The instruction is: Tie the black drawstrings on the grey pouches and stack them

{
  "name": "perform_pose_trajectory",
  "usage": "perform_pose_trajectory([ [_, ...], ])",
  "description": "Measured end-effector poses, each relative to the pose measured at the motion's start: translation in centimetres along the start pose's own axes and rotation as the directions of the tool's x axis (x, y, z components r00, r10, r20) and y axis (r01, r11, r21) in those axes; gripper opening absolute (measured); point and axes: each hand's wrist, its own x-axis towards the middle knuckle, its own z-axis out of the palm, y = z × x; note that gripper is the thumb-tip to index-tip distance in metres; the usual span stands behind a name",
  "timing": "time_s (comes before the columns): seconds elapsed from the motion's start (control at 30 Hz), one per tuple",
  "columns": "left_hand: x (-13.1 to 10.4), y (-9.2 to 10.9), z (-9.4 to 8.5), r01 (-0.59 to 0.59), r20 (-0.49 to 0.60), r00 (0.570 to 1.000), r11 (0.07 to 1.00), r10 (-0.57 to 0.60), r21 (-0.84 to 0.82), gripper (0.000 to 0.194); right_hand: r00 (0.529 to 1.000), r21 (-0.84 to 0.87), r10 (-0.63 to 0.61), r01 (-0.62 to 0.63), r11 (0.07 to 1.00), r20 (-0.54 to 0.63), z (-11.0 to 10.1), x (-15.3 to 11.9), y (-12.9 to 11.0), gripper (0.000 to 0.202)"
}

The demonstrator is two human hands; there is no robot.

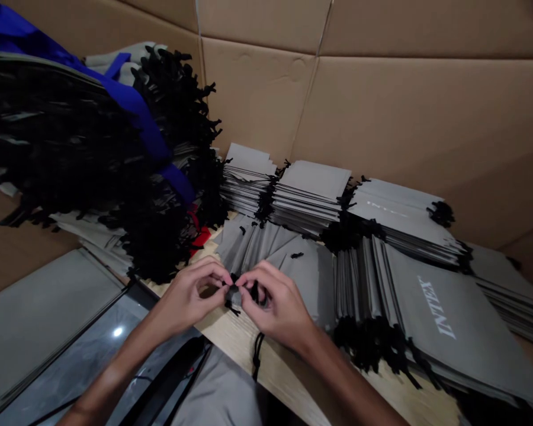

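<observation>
- Left hand [194,296]: fingers [217,271] pinched narrow on a black cord; we see thumb and forefinger meeting at it.
- Right hand [281,299]: fingers likewise narrow, pinching the same cord from the other side.
- Black cord [234,284], one: between the two hands, above the near edge of the table [311,370]; we cannot tell how it is knotted.
- Cord end [257,355], black, knotted: hanging below the right hand.
- Gray bags [308,278], flat: lying on the table just beyond the hands.
- Bag stacks, gray, black-corded, three in our count: left [249,158], middle [317,177], right [397,204], along the cardboard wall [426,112].
- Lettered bag [462,313], gray, white print: atop a stack at right.
- Large pile [62,136], black cords outward: at left, crossed by a blue strap [146,121].
</observation>
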Motion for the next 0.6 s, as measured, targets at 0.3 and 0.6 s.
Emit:
perform_pose_trajectory([
  [0.3,-0.1,0.7,-0.2,0.258,0.029,0.964,0.908,-0.263,-0.329,0.021,0.999,-0.152,0.003,-0.01,0.988,-0.048,1.0,0.3,-0.2,0.016],
  [0.6,0.0,-0.3,-0.2,0.275,0.041,0.959,0.892,-0.279,-0.358,0.03,0.995,-0.194,0.038,-0.055,0.979,-0.087,1.0,0.1,-0.1,0.012],
])
